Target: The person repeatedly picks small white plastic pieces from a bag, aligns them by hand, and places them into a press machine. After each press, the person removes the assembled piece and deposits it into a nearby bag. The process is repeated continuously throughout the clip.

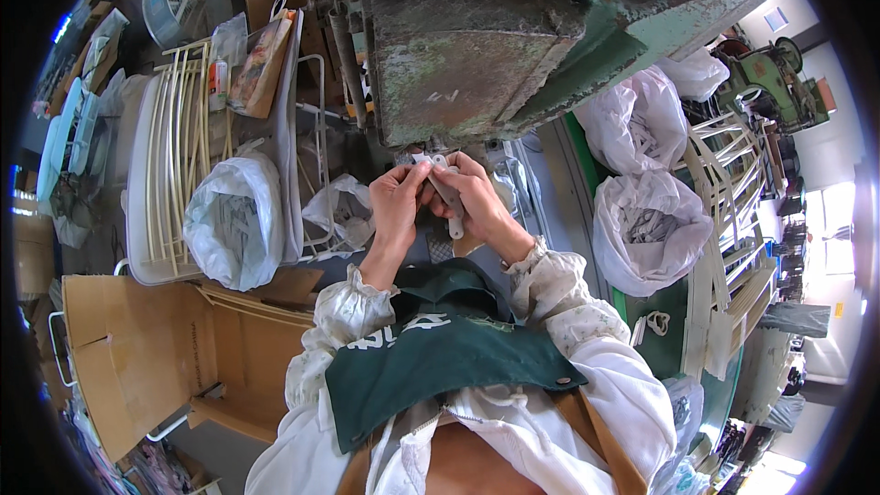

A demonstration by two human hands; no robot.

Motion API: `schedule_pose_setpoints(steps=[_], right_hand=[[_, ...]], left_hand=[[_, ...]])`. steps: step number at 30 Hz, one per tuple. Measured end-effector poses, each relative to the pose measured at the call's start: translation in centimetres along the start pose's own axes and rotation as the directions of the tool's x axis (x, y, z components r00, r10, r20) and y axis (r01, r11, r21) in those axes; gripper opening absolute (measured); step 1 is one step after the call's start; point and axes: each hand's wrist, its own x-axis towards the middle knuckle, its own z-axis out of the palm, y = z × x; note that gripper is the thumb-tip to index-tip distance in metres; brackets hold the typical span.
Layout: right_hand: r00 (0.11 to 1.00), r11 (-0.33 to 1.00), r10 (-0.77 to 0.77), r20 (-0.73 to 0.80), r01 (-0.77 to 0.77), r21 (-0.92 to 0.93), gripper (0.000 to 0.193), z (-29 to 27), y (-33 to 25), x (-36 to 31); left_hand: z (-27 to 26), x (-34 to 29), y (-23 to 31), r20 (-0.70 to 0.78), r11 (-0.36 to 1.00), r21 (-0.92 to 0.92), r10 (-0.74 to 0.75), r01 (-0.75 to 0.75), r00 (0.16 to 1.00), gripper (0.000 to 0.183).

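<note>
In front of the press head, my left hand [396,204] and my right hand [478,199] meet with bent fingers. Between them is a flat grey metal strip [448,194] with rounded, holed ends, slanting downward. My right hand's thumb and fingers grip this strip. The left fingers pinch close to its upper end, where a second pale piece seems to show; whether it is separate I cannot tell. The worn green press head [472,73] hangs just beyond my fingers and hides the tooling under it.
To the left stands a white sack [236,220] of grey metal parts, beside a rack of pale rods [179,160]. Two more sacks, one nearer [651,231], stand on the right by stacked metal frames [733,211]. An open cardboard box [137,357] lies at lower left.
</note>
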Motion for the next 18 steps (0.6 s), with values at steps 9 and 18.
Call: schedule_pose_setpoints(steps=[9, 18], right_hand=[[0.992, 0.985, 0.125, 0.004, -0.123, -0.121, 0.022, -3.0, 2.1, 1.8], [0.825, -0.099, -0.44, 0.355, 0.348, -0.932, 0.017, -13.2, 9.2, 14.6]], left_hand=[[-3.5, -0.6, -0.6, -0.075, 0.942, 0.321, -0.08, 0.1, 0.994, 0.02], [-39.1, 1.3, 0.8, -0.496, 0.471, 0.855, 0.625, 0.215, 0.603, 0.037]])
